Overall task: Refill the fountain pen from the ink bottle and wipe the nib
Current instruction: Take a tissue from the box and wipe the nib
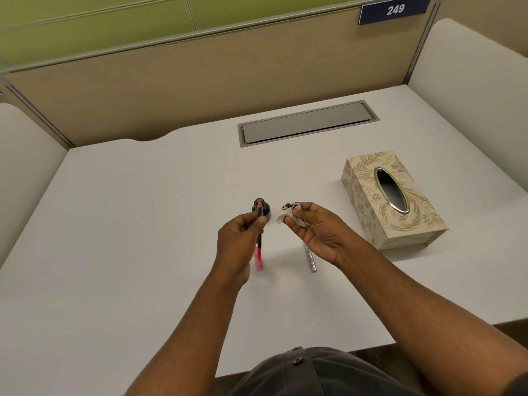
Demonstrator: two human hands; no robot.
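Flanking the ink bottle: left hand clamping pen, right hand clamping stained tissue.

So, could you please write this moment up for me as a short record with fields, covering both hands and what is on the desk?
left hand: grips the pink fountain pen, upper end over the ink bottle
ink bottle: dark, upright on the desk, no cap visible
right hand: pinches an ink-stained tissue beside the bottle
silver pen part: lies on the desk below the right hand
tissue box: patterned, to the right, no tissue showing in its slot
desk: white
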